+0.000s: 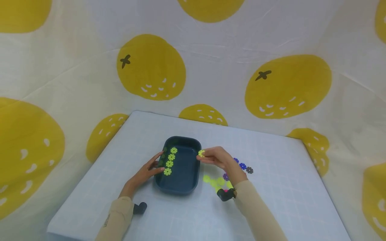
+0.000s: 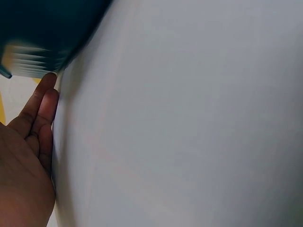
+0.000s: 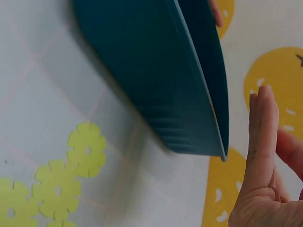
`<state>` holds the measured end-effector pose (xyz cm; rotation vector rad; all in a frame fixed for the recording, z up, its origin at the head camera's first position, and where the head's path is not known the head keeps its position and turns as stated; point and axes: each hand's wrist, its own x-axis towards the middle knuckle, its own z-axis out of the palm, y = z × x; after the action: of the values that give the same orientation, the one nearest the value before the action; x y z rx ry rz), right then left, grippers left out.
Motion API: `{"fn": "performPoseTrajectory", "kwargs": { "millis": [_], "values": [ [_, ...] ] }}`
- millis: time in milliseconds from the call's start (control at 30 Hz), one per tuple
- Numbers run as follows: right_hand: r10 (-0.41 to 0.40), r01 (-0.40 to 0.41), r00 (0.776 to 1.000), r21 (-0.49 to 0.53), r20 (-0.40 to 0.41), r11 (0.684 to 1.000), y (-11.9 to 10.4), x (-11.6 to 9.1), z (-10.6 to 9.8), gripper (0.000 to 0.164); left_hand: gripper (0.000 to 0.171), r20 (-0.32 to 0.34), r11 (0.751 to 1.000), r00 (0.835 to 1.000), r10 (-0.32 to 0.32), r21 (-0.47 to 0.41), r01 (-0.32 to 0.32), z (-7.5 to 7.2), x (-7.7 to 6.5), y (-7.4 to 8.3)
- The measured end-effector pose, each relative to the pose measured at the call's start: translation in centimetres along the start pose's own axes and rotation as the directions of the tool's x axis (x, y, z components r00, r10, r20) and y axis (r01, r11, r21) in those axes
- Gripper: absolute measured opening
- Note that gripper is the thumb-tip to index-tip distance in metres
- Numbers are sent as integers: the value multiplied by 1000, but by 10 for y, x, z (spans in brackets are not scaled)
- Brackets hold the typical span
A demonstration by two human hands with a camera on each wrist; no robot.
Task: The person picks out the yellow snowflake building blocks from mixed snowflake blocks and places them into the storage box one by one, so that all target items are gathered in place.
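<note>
Fruit-print cloth (image 1: pixel 217 67) behind a pale desk (image 1: pixel 105 187) with a dark blue tray (image 1: pixel 185 169).
Left hand (image 1: pixel 147 170) spread at its rim; right hand (image 1: pixel 217 156) pinching a yellow flower disc (image 1: pixel 200 153) opposite.

Off-white fabric backdrop (image 1: pixel 217 67) behind and to both sides, large yellow fruit shapes (image 1: pixel 152 67) printed across it, dark cross-shaped stem marks (image 1: pixel 125 61) on two of them, short white flecks (image 1: pixel 161 89) on several, pale bluish table (image 1: pixel 289 187) with a faintly gridded surface, soft diffuse light
</note>
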<state>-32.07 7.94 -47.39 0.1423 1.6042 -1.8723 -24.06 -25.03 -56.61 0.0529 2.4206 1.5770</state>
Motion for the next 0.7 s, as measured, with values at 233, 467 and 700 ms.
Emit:
{"fn": "performPoseTrajectory", "kwargs": {
  "millis": [233,467,700],
  "values": [
    [42,-43,999,49,25,998,1,7,16,28,75,-8,1000,1000,8,3,-8,1,-1,4],
    [63,-64,997,26,51,998,2,12,33,30,75,-7,1000,1000,12,-6,-12,1,-2,3],
    [65,-65,994,-1,90,998,2,18,51,39,75,-10,1000,1000,-19,-3,19,1,0,1]
  ]
}}
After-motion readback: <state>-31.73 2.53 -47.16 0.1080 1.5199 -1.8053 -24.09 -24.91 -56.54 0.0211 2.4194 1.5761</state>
